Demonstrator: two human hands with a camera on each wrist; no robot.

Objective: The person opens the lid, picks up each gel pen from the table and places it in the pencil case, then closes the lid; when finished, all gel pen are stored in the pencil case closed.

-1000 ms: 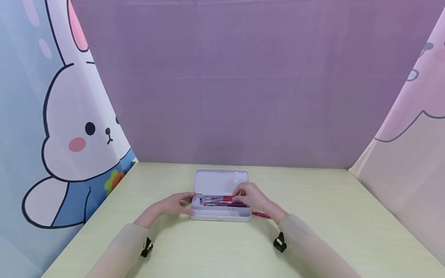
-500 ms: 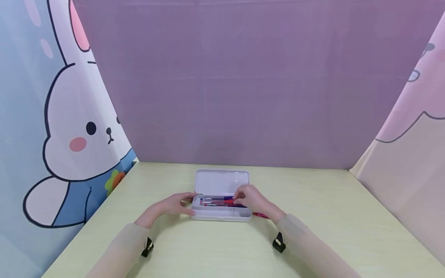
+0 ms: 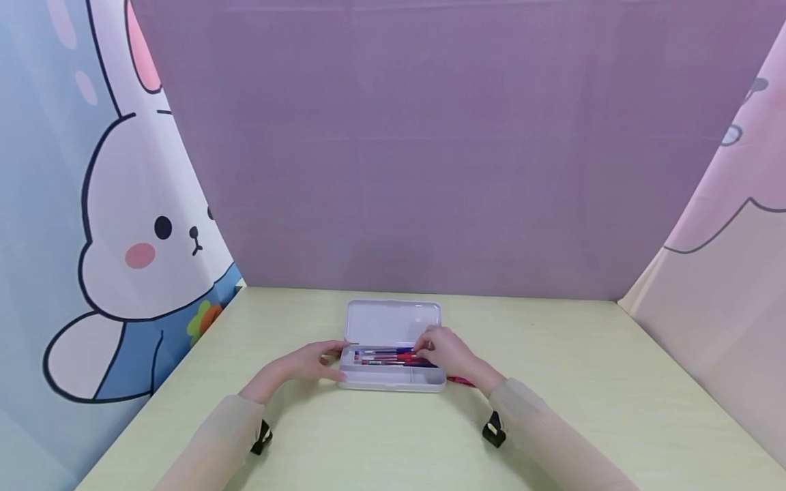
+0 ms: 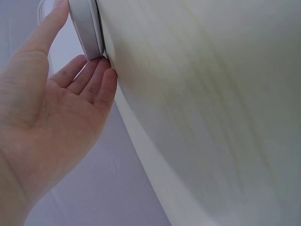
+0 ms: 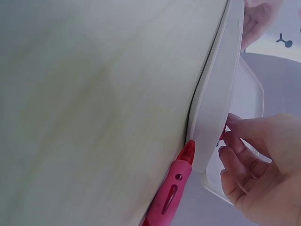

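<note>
Both hands are at work on the white plastic pencil case (image 3: 391, 379), which lies open in the middle of the pale green tabletop (image 3: 552, 423). Nearest me, my left hand (image 3: 305, 362) rests against the case's left end with fingers straight and relaxed, thumb along the edge, steadying it rather than gripping. My right hand (image 3: 447, 351) reaches over the right end of the tray, its fingertips (image 5: 230, 141) bent down onto the red and blue pens (image 3: 385, 356) inside; whether they pinch one pen or only press on the bundle I cannot tell.

One pink-red pen (image 5: 170, 192) lies outside on the table, touching the case's right wall (half hidden by my wrist from the head view). I judge this to be the settling of pens into the tray, and the next move would call for a light sideways nudge so they lie flat, with that stray pen yet to go in.

Beyond the tray the hinged lid (image 3: 393, 322) lies flat, then the purple backdrop (image 3: 430, 150) and cartoon rabbit curtain (image 3: 123, 225). No writing is legible anywhere; the pen labels are too small.
</note>
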